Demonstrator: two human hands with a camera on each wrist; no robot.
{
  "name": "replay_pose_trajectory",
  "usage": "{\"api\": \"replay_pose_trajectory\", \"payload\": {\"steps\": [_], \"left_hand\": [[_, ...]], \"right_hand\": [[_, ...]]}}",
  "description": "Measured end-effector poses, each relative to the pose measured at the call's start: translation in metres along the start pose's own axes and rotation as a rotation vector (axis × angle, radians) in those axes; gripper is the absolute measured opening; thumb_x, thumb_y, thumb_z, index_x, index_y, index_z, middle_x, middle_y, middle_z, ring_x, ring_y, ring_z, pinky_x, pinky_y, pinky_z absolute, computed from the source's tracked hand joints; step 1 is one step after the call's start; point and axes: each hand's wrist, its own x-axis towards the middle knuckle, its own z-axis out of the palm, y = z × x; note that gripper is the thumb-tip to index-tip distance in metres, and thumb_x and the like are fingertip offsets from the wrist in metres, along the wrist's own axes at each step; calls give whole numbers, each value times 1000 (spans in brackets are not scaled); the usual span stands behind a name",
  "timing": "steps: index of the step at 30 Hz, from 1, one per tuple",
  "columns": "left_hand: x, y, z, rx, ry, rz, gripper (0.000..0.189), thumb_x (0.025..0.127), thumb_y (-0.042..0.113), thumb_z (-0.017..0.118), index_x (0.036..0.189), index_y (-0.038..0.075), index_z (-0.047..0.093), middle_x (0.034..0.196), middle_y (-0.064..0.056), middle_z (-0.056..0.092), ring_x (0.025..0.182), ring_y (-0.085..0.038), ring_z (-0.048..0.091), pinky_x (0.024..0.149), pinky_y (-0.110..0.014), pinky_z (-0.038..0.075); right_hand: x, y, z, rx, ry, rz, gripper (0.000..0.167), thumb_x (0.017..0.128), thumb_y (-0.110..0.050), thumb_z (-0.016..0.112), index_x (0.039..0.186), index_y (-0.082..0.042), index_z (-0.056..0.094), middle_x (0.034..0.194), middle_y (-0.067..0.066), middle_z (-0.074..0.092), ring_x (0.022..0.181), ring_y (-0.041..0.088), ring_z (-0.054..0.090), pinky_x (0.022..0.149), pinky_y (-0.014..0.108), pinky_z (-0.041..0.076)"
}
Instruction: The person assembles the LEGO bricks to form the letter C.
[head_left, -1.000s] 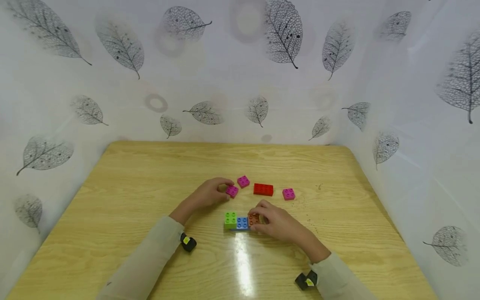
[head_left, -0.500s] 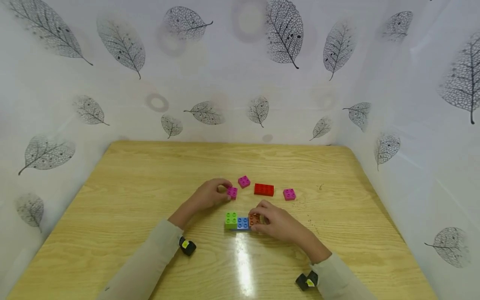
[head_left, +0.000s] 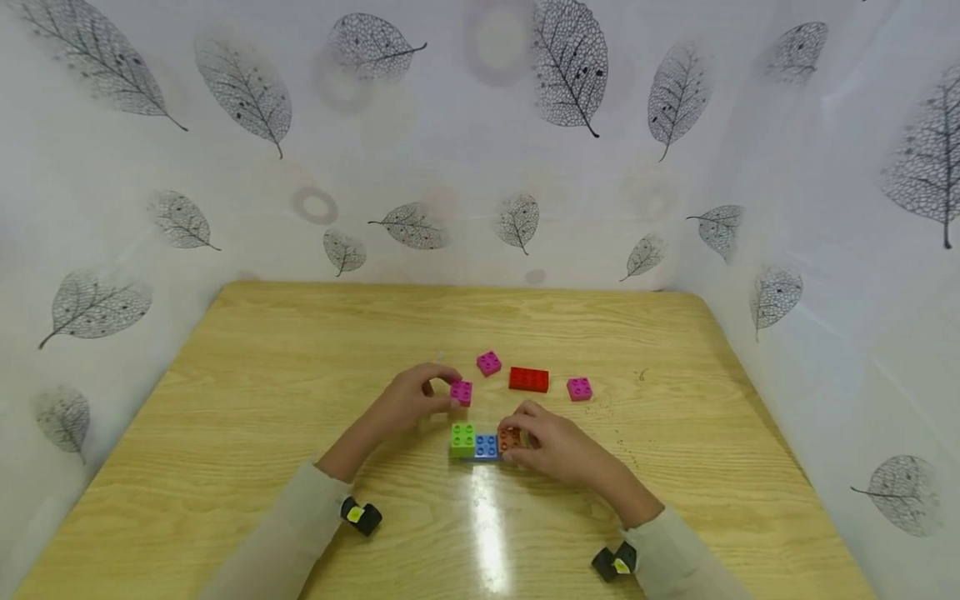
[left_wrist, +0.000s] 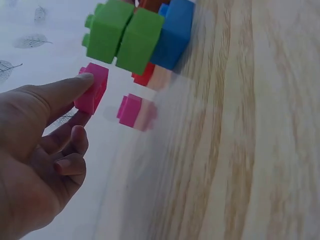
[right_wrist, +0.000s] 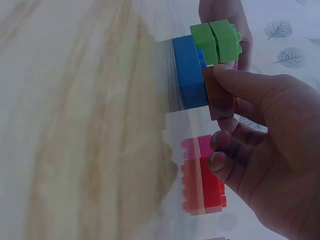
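A pink brick [head_left: 462, 392] is pinched btwn thumb & fingers of the L hand [head_left: 408, 398], by its sides, studs facing up; prob. gripped that way so top & underside are unobstructed. No contact w/ the tabletop [head_left: 300, 333] is seen in the L wrist view, so it's apparently held slightly above.

An orange brick [head_left: 507, 440] is clamped by the R hand [head_left: 558, 446], thumb on the near side, a finger on the far side. It's set on the R end of a long blue brick [head_left: 486, 446], whose middle is just L of the R hand's fingertips; the build is prob. being steadied or pressed by that grip, can't tell which.

On the blue brick's other end, farther L of the R hand & nearer the body than the L hand's fingertips, two green bricks [head_left: 462, 440] are stacked, w/ blue studs exposed btwn green & orange.

A second pink brick [head_left: 489, 362] is placed ahead & R of the L hand, a red brick [head_left: 528, 379] straight ahead of the R hand's fingertips, a third pink brick [head_left: 580, 388] ahead & slightly R of them. All are spaced apart, presumably so each can be reached singly.
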Motion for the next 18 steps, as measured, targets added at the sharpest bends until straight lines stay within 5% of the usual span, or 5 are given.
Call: {"api": "replay_pose_trajectory", "payload": {"steps": [9,18], "left_hand": [[-27,19,1,-72,50,57,34,90,35,77,122,27,68,117,8,66,88,-19,55,69,-31,49],[-42,29,5,-61,-4,97,30,90,31,77,118,28,66,115,8,64,87,-18,53,68,-28,48]], "right_hand": [[-1,0,0,2,3,0,33,96,-39,68,127,-28,65,111,-16,53,80,5,52,70,24,48],[-1,0,0,3,5,2,35,96,-39,68,128,-24,66,111,-16,53,80,6,52,70,24,49]]}}
